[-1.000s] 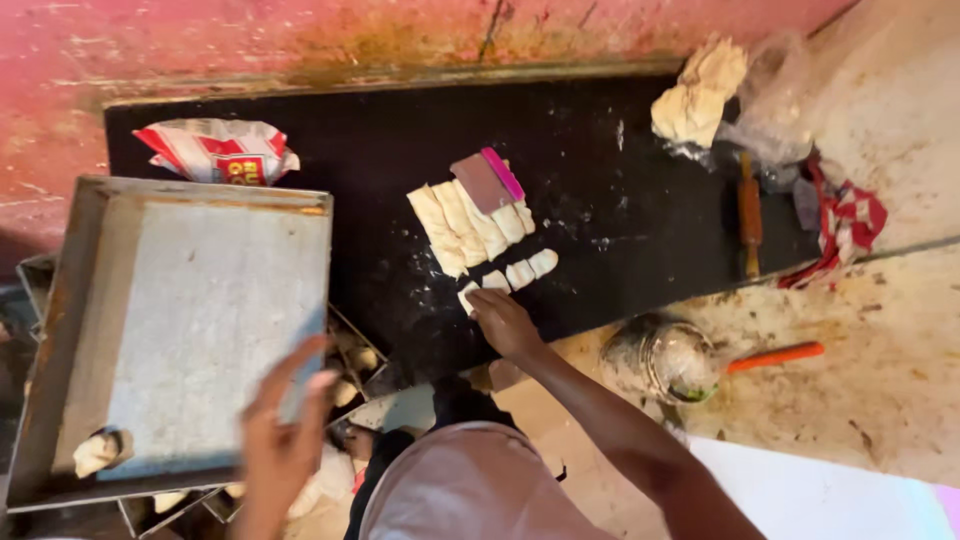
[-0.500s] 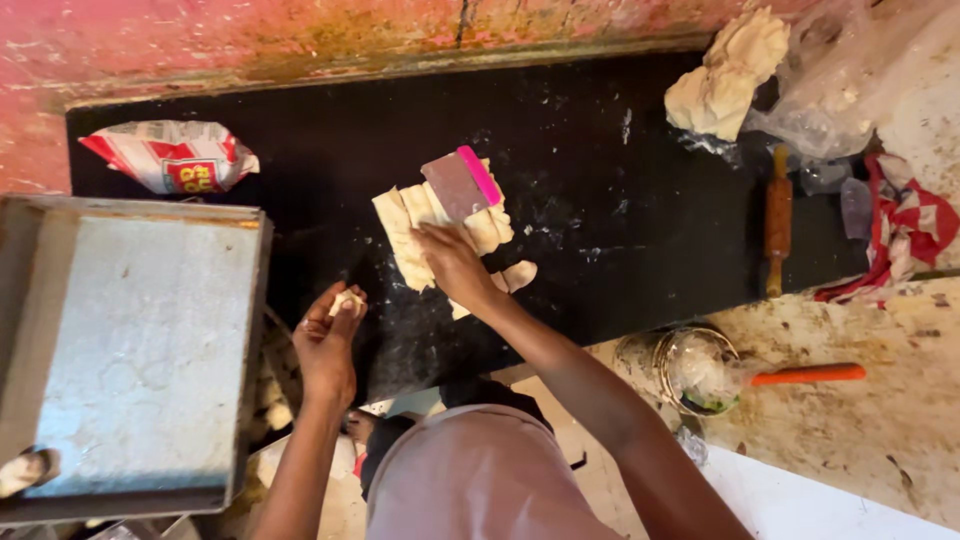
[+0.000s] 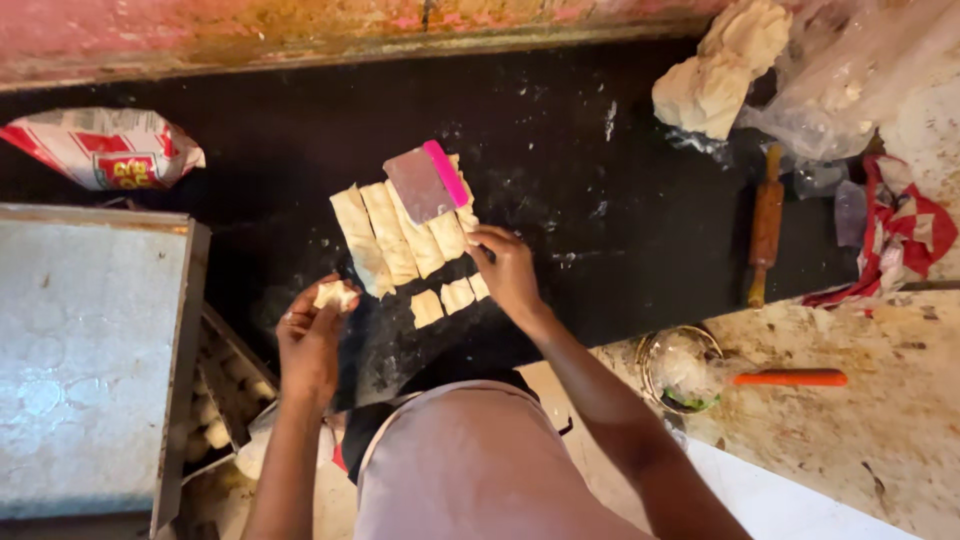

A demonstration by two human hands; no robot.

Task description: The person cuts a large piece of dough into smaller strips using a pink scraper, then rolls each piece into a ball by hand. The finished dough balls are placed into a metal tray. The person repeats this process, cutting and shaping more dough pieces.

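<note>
Several strips of pale dough [image 3: 390, 235] lie side by side on a black board [image 3: 600, 200], with small cut pieces [image 3: 448, 298] in front of them. A scraper with a pink handle [image 3: 428, 180] rests on top of the strips. My left hand [image 3: 312, 335] is raised at the board's near edge and holds a small dough piece [image 3: 335, 294] in its fingertips. My right hand [image 3: 508, 270] lies on the board, fingers touching the right end of the strips and cut pieces; whether it grips one is unclear.
A metal tray [image 3: 90, 350] stands at the left, over a lower tray with dough balls [image 3: 215, 410]. A printed bag [image 3: 105, 148] lies at the back left. A dough lump [image 3: 720, 70], plastic bags, a rolling pin [image 3: 766, 225], a red cloth, a bowl [image 3: 680, 368] and an orange-handled tool [image 3: 790, 378] are on the right.
The metal tray has shifted out to the left of the view. My left hand has left the tray and now holds a dough piece. My right hand moved slightly right along the strips.
</note>
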